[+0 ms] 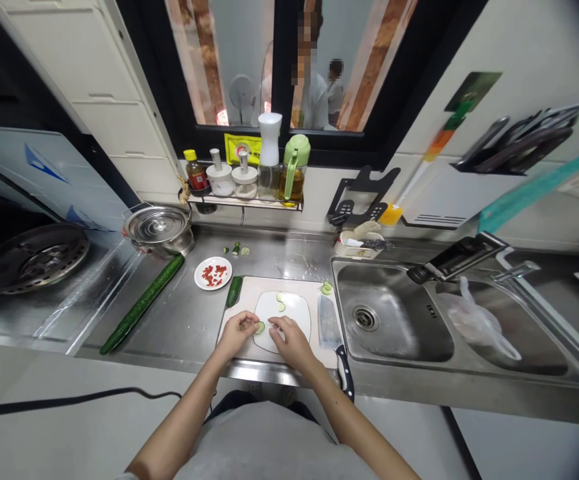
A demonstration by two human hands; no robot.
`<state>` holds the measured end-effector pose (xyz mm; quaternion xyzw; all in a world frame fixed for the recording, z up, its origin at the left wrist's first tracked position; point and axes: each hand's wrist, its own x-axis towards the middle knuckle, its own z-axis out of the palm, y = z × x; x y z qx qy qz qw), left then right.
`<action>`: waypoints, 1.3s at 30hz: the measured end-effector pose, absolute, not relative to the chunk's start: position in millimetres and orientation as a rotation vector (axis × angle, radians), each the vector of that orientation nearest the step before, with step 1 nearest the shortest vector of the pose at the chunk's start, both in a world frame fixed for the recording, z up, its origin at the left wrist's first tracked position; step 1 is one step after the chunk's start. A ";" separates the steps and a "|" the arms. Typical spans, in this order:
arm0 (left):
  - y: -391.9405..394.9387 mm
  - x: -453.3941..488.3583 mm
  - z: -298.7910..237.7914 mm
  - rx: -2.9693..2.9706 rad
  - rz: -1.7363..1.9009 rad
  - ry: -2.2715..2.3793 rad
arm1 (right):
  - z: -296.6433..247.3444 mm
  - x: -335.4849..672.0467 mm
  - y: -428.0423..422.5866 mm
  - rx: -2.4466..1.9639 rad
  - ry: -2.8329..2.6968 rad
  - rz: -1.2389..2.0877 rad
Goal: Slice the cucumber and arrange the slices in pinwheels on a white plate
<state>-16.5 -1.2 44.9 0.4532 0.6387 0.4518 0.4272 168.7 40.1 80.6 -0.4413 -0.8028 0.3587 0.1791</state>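
My left hand point(240, 329) is closed on a thin cucumber slice point(260, 327) over the left side of a white plate point(289, 301). Over the plate's lower right my right hand point(289, 339) has its fingers bent near that slice; whether it pinches anything I cannot tell. Two cucumber slices point(281, 302) lie towards the plate's far edge. The plate rests on a pale cutting board point(254, 285). A cut cucumber piece point(234, 291) lies at the board's left edge. A knife point(328, 320) lies along its right side, with a few slices point(326, 288) beyond the blade.
A whole cucumber point(144, 303) and a small plate of red pieces point(213, 273) lie to the left. Behind them stands a steel pot point(159, 228). The sink point(394, 327) is at right, and a seasoning shelf point(249, 200) hangs ahead. People point(314, 93) show in the window.
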 end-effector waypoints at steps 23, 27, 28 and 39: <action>24.2 20.8 98.3 0.277 1.073 1.054 | 87.5 165.9 72.9 -1.070 -1.700 1.232; 27.9 20.0 104.5 0.228 1.038 1.040 | 85.2 170.9 73.4 -1.052 -1.727 1.207; 28.2 19.8 104.7 0.207 1.017 1.032 | 85.6 172.2 73.3 -1.043 -1.746 1.195; 26.9 19.2 102.0 0.301 1.118 1.108 | 87.6 178.4 70.2 -1.066 -1.810 1.149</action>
